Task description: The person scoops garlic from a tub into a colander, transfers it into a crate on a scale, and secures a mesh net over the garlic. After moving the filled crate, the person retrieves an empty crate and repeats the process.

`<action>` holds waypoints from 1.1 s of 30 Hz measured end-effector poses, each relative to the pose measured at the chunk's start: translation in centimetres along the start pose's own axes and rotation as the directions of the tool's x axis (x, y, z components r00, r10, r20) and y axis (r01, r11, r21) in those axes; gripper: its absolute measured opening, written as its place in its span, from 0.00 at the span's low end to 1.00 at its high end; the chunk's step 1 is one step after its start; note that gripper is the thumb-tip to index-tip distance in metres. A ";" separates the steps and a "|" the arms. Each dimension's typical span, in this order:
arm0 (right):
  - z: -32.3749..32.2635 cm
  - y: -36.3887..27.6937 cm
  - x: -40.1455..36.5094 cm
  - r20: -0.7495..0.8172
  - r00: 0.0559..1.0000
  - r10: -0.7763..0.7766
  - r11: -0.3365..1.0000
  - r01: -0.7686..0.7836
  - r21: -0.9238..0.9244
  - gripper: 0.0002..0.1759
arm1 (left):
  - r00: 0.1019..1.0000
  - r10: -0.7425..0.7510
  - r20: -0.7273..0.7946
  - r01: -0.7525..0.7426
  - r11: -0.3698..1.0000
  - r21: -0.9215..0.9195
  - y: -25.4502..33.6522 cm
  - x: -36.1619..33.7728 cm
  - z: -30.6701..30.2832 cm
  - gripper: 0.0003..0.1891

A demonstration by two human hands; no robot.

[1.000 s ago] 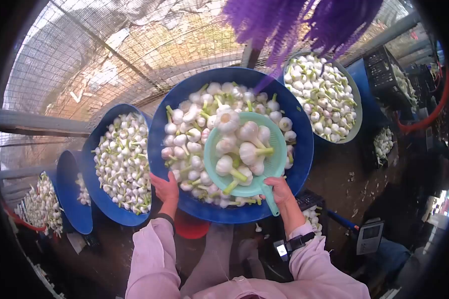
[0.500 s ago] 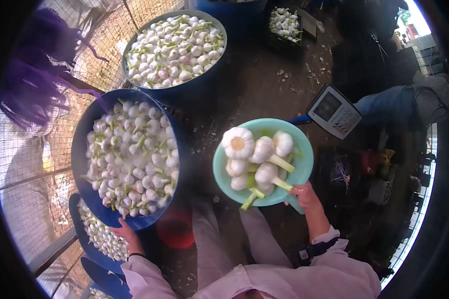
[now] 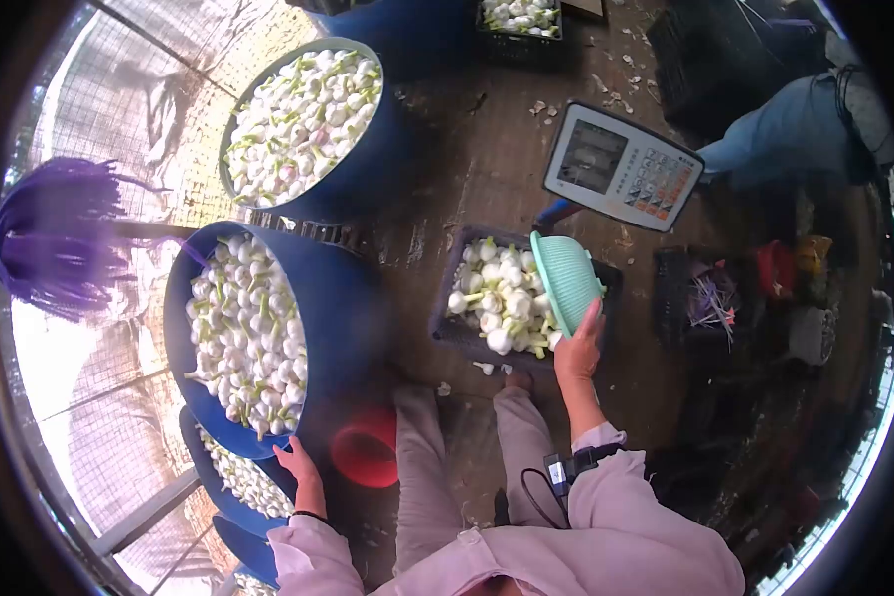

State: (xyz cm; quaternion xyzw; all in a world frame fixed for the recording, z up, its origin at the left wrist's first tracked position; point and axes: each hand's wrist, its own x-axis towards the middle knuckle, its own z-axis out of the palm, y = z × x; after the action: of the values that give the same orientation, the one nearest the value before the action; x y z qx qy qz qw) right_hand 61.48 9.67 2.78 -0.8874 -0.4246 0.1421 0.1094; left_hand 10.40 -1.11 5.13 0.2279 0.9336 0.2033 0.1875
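My right hand (image 3: 578, 353) is closed on the edge of a mint-green colander (image 3: 571, 278). The colander is tipped steeply on its side, its mouth facing left over a dark plastic crate (image 3: 457, 343). Garlic bulbs (image 3: 497, 293) with short green stems fill the crate; whether any remain inside the colander is hidden. At the lower left, my left hand (image 3: 298, 472) grips the rim of a tilted blue barrel (image 3: 194, 392), which holds many more garlic bulbs (image 3: 248, 333).
A scale display (image 3: 621, 164) stands just beyond the crate. Another garlic-filled barrel (image 3: 363, 149) is behind, and a red bucket (image 3: 366, 447) sits near my legs. A purple stringy bundle (image 3: 60, 238) hangs left. Another person's leg (image 3: 785, 129) shows at upper right.
The colander, upright and loaded with garlic bulbs before, has come down and tipped leftward over the crate. My left hand stays at the barrel rim; the view has shifted.
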 end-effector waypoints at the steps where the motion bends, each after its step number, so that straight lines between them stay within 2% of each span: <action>1: -0.8 1.5 -0.3 -0.186 0.981 -0.063 0.987 0.089 0.133 0.50 | 1.000 -0.002 -0.013 0.003 0.999 0.053 0.6 -0.3 -0.1 0.38; 2: -2.4 2.3 -0.6 -0.274 0.957 -0.095 0.974 0.146 0.175 0.49 | 1.000 -0.003 -0.027 0.006 0.995 0.102 1.0 -0.6 0.0 0.38; 3: -4.4 2.5 -1.3 -0.296 0.952 -0.078 0.976 0.134 0.174 0.49 | 0.999 0.036 -0.025 -0.034 0.997 0.070 0.5 0.0 0.2 0.37; 4: -6.5 2.6 -2.0 -0.068 0.982 0.174 0.860 -0.118 0.496 0.45 | 0.998 0.059 -0.032 -0.057 0.996 0.063 0.0 0.4 0.1 0.37; 5: -7.8 2.9 -2.7 0.223 0.920 0.322 0.600 -0.380 0.704 0.41 | 0.996 0.083 -0.040 -0.081 0.995 0.053 -0.1 1.0 0.4 0.36; 7: -8.7 5.5 -4.3 0.615 0.748 0.251 0.268 -0.664 0.698 0.26 | 0.996 0.085 -0.014 -0.084 0.993 0.077 2.3 0.0 -0.3 0.36; 8: -8.8 5.8 -5.6 0.695 0.691 0.200 0.193 -0.723 0.663 0.20 | 0.996 0.094 -0.011 -0.093 0.994 0.066 3.6 -0.5 -0.7 0.35; 9: -9.0 5.3 -6.5 0.767 0.627 0.138 0.124 -0.779 0.615 0.14 | 0.995 0.104 -0.006 -0.103 0.993 0.058 2.5 0.8 -0.4 0.35; 11: -9.6 2.6 -8.4 0.825 0.565 0.017 0.102 -0.822 0.560 0.09 | 0.990 0.133 -0.038 -0.134 0.991 -0.013 -0.7 3.7 -0.4 0.34; 13: -10.0 -1.7 -9.6 0.850 0.494 -0.181 0.061 -0.857 0.511 0.10 | 0.990 0.136 -0.045 -0.137 0.990 -0.023 -0.9 4.4 -0.9 0.34; 15: -9.0 -6.0 -10.6 0.888 0.375 -0.266 0.150 -0.894 0.422 0.10 | 0.992 0.056 -0.112 -0.041 0.990 0.136 -2.5 6.1 -1.6 0.39; 17: -8.1 -11.4 -11.4 0.874 0.329 -0.357 0.244 -0.871 0.427 0.10 | 0.989 0.017 -0.144 0.003 0.991 0.135 -4.2 7.8 -2.2 0.42; 18: -6.5 -13.8 -11.7 0.784 0.369 -0.500 0.317 -0.764 0.562 0.13 | 0.982 0.001 -0.187 0.037 0.979 0.199 -5.1 8.7 -2.7 0.42; 19: -4.9 -16.5 -12.1 0.677 0.371 -0.636 0.361 -0.632 0.686 0.15 | 0.974 -0.013 -0.228 0.074 0.962 0.262 -6.2 9.7 -3.1 0.42; 21: -2.8 -23.7 -13.0 0.707 0.371 -0.603 0.466 -0.556 0.689 0.30 | 0.957 -0.024 -0.288 0.080 0.980 0.185 -8.2 11.3 -3.6 0.41; 23: -3.3 -31.7 -13.9 0.625 0.503 -0.597 0.562 -0.293 0.774 0.43 | 0.987 -0.125 -0.098 0.125 0.992 -0.008 -5.7 10.8 -6.0 0.38; 24: -2.0 -35.2 -14.0 0.589 0.571 -0.572 0.702 -0.030 0.711 0.45 | 0.945 -0.210 -0.252 0.226 0.974 0.036 -8.7 12.7 -4.7 0.41; 25: -0.3 -38.5 -14.8 0.525 0.609 -0.595 0.769 0.241 0.592 0.48 | 0.922 -0.271 -0.275 0.273 0.961 -0.030 -7.4 12.3 -5.1 0.36; 26: 2.1 -40.8 -15.7 0.391 0.643 -0.658 0.725 0.401 0.560 0.48 | 0.908 -0.334 -0.254 0.352 0.936 0.027 -7.7 13.0 -5.3 0.36; 27: 3.5 -43.6 -16.6 0.514 0.649 -0.560 0.826 0.488 0.284 0.50 | 0.869 -0.424 -0.257 0.436 0.900 -0.009 -9.2 13.9 -4.8 0.37; 28: 4.9 -45.9 -17.7 0.564 0.656 -0.501 0.838 0.532 0.125 0.50 | 0.851 -0.444 -0.279 0.449 0.892 -0.051 -13.3 15.0 -2.6 0.38; 29: 6.9 -47.3 -18.7 0.605 0.652 -0.457 0.837 0.545 0.046 0.49 | 0.799 -0.572 -0.183 0.569 0.819 -0.075 -9.0 14.3 -4.1 0.36; 31: 11.6 -48.0 -20.8 0.644 0.617 -0.453 0.806 0.592 0.000 0.48 | 0.780 -0.593 -0.198 0.523 0.793 -0.314 -7.5 13.8 -3.0 0.34; 33: 14.5 -48.4 -22.8 0.665 0.590 -0.457 0.725 0.680 -0.105 0.48 | 0.773 -0.598 -0.214 0.504 0.782 -0.365 -6.9 13.4 -2.9 0.30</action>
State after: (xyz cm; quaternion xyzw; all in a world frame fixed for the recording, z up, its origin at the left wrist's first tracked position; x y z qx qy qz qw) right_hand 7.84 22.68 8.07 -0.6120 -0.7195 0.2924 -0.1491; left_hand -4.33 -0.86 0.93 -0.1245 0.9366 0.3057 0.1173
